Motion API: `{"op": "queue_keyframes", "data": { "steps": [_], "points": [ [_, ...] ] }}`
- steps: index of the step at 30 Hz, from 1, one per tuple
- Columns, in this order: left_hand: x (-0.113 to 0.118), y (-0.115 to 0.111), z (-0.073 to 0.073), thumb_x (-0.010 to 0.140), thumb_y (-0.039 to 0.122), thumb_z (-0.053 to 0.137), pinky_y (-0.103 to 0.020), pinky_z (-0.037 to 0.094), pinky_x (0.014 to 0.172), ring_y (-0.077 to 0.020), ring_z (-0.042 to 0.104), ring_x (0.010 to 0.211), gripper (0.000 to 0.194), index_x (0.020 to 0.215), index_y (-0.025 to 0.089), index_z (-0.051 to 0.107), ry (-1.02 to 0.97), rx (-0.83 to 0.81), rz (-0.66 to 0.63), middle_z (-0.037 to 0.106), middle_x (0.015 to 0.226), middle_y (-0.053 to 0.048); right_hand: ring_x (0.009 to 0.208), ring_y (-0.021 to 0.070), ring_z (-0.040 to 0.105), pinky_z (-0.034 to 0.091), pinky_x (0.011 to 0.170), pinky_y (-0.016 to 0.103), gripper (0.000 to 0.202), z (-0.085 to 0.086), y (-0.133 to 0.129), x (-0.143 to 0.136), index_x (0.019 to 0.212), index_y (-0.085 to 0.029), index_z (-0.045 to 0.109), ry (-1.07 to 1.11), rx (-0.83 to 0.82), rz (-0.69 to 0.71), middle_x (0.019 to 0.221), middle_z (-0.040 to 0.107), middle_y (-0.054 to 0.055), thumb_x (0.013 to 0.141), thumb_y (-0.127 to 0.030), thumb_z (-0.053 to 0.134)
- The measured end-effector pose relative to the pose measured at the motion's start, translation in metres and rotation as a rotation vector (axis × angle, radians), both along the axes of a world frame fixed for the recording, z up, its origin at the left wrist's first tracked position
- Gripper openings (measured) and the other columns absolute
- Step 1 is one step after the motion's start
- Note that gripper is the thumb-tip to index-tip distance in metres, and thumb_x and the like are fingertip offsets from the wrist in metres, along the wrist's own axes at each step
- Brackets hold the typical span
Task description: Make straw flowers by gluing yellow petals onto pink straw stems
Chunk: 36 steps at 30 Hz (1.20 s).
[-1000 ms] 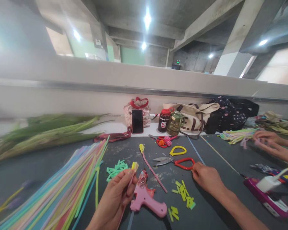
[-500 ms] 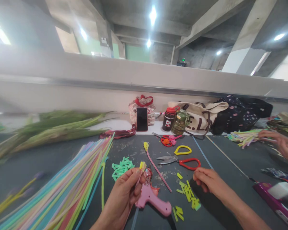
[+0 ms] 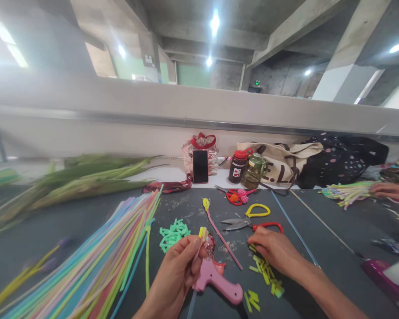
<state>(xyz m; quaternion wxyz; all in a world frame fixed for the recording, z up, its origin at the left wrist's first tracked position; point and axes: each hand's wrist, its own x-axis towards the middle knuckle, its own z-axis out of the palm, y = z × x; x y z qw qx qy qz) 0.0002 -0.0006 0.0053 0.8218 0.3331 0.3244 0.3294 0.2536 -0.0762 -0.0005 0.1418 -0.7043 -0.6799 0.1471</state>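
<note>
Between thumb and fingers, my left hand [image 3: 186,261] holds a thin pink stem with short yellow pieces [image 3: 203,232] at its upper end. Close behind it lies a pink glue gun [image 3: 221,283], its front part partly covered by that hand. My right hand [image 3: 275,246] reaches down at the pile of short yellow-green cut pieces [image 3: 265,270], fingers curled together over its upper edge. What is between those fingertips is hidden. Beyond both hands, a pink stem with a yellow tip [image 3: 224,239] lies on the dark table.
Long pastel strips [image 3: 96,257] fill the left side, beside a green cut pile [image 3: 174,234]. Pliers-like shears [image 3: 239,223] and red scissors [image 3: 232,197] lie ahead. Phone [image 3: 200,167], bottles [image 3: 237,166] and bags line the back. A co-worker's hand [image 3: 392,191] is far right.
My right hand has moved left onto the upper edge of the yellow-green pieces, now covering part of the red shears handle. My left hand keeps its hold. The view has shifted slightly.
</note>
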Motion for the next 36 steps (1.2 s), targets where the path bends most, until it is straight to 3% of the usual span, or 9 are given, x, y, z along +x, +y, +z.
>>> {"op": "queue_keyframes", "data": {
  "steps": [4,9,12,15,19,23,27,30,36],
  "points": [
    [0.001,0.001,0.001,0.073,0.038,0.064,-0.013,0.013,0.035,-0.0005,0.021,0.038,0.027,0.064,0.014,0.056,-0.007,-0.002,-0.008,0.039,0.045,0.007,0.066,0.0161,0.056,0.035,0.059,0.025,0.020,0.001,0.000,-0.001,0.070,-0.022,0.059,-0.008,0.007,-0.054,0.075,0.058,0.000,0.068,-0.006,0.046],
    [0.003,-0.003,0.005,0.074,0.038,0.063,-0.014,0.011,0.034,0.0000,0.020,0.035,0.029,0.060,0.013,0.055,-0.051,-0.020,-0.006,0.038,0.043,0.007,0.065,0.0152,0.058,0.041,0.058,0.024,0.012,0.013,-0.003,-0.006,0.080,-0.021,0.055,0.145,0.015,-0.100,0.070,0.059,-0.001,0.080,-0.021,0.043],
    [0.004,-0.008,0.009,0.073,0.036,0.063,-0.014,0.010,0.033,-0.0001,0.020,0.034,0.027,0.060,0.013,0.055,-0.123,-0.057,-0.015,0.039,0.043,0.006,0.063,0.0153,0.060,0.044,0.053,0.023,0.017,0.023,-0.005,-0.018,0.090,-0.020,0.057,0.478,-0.035,-0.162,0.068,0.060,-0.001,0.082,-0.029,0.045],
    [0.004,-0.009,0.011,0.070,0.035,0.065,-0.014,0.009,0.033,0.0002,0.020,0.034,0.027,0.060,0.013,0.054,-0.181,-0.076,-0.011,0.042,0.044,0.006,0.060,0.0158,0.060,0.046,0.052,0.023,0.014,0.036,-0.001,-0.039,0.079,-0.020,0.062,0.914,-0.036,-0.246,0.062,0.059,-0.001,0.073,-0.032,0.061],
    [0.002,-0.003,0.010,0.065,0.036,0.069,-0.014,0.007,0.031,0.0005,0.019,0.032,0.029,0.058,0.013,0.053,-0.229,-0.103,-0.052,0.042,0.043,0.006,0.045,0.0098,0.050,0.039,0.042,0.021,0.017,0.059,0.014,-0.071,0.063,-0.020,0.062,1.207,0.010,-0.140,0.062,0.057,-0.002,0.065,-0.034,0.072],
    [0.000,0.003,0.007,0.067,0.041,0.066,-0.016,0.007,0.028,-0.0002,0.018,0.026,0.031,0.057,0.014,0.054,-0.279,-0.078,-0.150,0.038,0.035,0.007,0.058,0.0127,0.050,0.042,0.050,0.022,0.021,0.072,0.036,-0.095,0.058,-0.020,0.064,1.126,0.156,0.059,0.067,0.052,-0.001,0.064,-0.037,0.074],
    [-0.003,0.007,0.004,0.069,0.042,0.062,-0.017,0.008,0.027,-0.0010,0.020,0.022,0.031,0.058,0.014,0.056,-0.305,-0.055,-0.214,0.039,0.033,0.007,0.066,0.0144,0.050,0.043,0.060,0.023,0.017,0.071,0.049,-0.102,0.063,-0.021,0.067,0.970,0.188,0.164,0.070,0.051,-0.001,0.071,-0.036,0.068],
    [-0.002,0.009,-0.001,0.072,0.040,0.061,-0.017,0.011,0.028,-0.0012,0.024,0.022,0.030,0.058,0.013,0.056,-0.286,-0.040,-0.181,0.043,0.034,0.006,0.067,0.0138,0.050,0.042,0.062,0.022,0.013,0.069,0.051,-0.099,0.064,-0.022,0.067,0.888,0.172,0.199,0.072,0.051,-0.001,0.072,-0.033,0.067],
    [0.006,0.008,-0.007,0.059,0.042,0.072,-0.017,0.014,0.029,-0.0006,0.028,0.023,0.035,0.052,0.013,0.053,-0.312,-0.033,-0.061,0.052,0.040,0.003,0.070,0.0144,0.051,0.042,0.063,0.021,0.010,0.064,0.054,-0.095,0.065,-0.023,0.068,0.837,0.175,0.179,0.074,0.052,-0.002,0.072,-0.030,0.067]
  ]
}}
